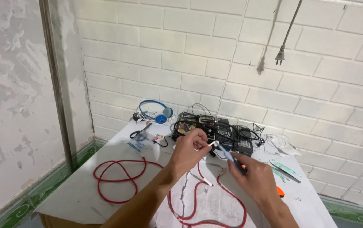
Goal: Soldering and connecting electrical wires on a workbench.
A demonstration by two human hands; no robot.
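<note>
Roughly, left to right:
Red cable (118, 179): looped on the bench (76, 190), lower left of frame.
Blue headphones (156, 112): upper left, by the wall.
Left hand (188, 150): centre, fingers pinched on a white earbud (213, 144) at its fingertips.
Right hand (253, 177): right of centre, closed around a blue tool (228, 154) whose tip sits just beside the earbud.
Black electronics (215, 128): just behind both hands.
</note>
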